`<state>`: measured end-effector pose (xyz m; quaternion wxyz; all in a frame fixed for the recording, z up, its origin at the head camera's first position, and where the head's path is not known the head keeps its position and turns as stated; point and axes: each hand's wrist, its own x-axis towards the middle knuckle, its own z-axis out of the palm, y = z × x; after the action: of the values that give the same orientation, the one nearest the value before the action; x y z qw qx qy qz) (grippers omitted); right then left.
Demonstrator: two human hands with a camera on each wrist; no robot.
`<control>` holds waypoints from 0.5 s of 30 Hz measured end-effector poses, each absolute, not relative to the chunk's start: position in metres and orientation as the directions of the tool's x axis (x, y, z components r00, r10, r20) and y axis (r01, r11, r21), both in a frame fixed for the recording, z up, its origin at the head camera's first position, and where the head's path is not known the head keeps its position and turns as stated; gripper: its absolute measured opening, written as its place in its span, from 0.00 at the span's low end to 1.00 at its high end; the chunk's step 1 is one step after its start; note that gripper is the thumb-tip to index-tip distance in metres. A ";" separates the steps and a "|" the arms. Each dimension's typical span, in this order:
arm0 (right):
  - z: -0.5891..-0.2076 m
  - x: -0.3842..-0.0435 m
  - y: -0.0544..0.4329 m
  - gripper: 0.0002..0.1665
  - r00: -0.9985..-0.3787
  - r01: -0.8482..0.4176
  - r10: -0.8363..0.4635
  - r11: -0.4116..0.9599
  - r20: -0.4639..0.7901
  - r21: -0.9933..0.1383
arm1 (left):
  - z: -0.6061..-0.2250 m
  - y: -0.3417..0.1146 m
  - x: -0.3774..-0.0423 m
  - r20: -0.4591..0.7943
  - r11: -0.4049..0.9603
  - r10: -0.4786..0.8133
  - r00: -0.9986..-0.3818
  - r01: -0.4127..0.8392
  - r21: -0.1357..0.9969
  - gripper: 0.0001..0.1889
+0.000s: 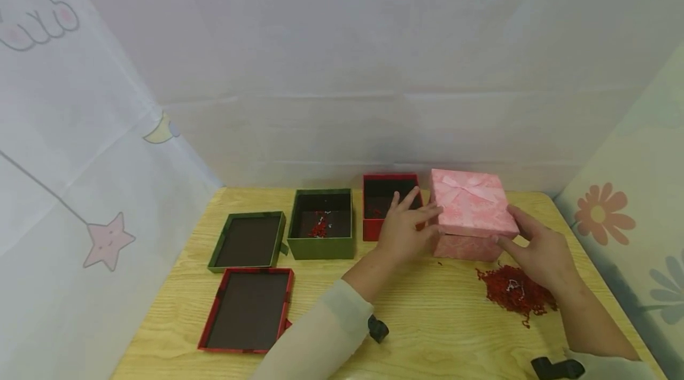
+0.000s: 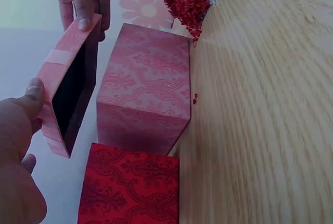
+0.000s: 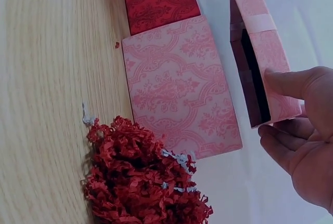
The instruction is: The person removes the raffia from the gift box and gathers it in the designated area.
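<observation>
A pink box lid with a bow on top is held between both hands. It hangs just above the pink patterned box, with a gap between them in the wrist views. My left hand grips the lid's left side, thumb on its rim. On the opposite side, my right hand pinches the lid, its thumb on the outer wall and fingers at the lower edge in the right wrist view. The box's inside is hidden.
A red box stands beside the pink one, and a green box holds some red paper shreds. Upturned green and red lids lie at left. A shredded red paper pile sits under my right forearm.
</observation>
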<state>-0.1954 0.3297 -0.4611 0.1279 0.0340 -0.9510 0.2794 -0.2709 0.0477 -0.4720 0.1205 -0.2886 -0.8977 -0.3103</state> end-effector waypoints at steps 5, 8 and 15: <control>-0.458 -0.194 0.326 0.55 -0.965 -0.119 0.029 0.838 0.262 -0.532 | -0.469 0.038 -0.269 0.402 0.593 0.437 -0.804 0.594 0.544 0.26; -0.457 -0.194 0.324 0.54 -0.963 -0.116 0.044 0.826 0.267 -0.551 | -0.470 0.033 -0.269 0.408 0.565 0.421 -0.810 0.586 0.581 0.26; -0.452 -0.191 0.316 0.48 -0.964 -0.109 0.074 0.769 0.256 -0.630 | -0.470 0.022 -0.265 0.442 0.471 0.344 -0.829 0.559 0.682 0.25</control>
<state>-0.1912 0.3164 -0.4524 0.1342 0.0094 -0.9307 0.3401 -0.2653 0.0216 -0.4700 0.1224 -0.2659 -0.8488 -0.4403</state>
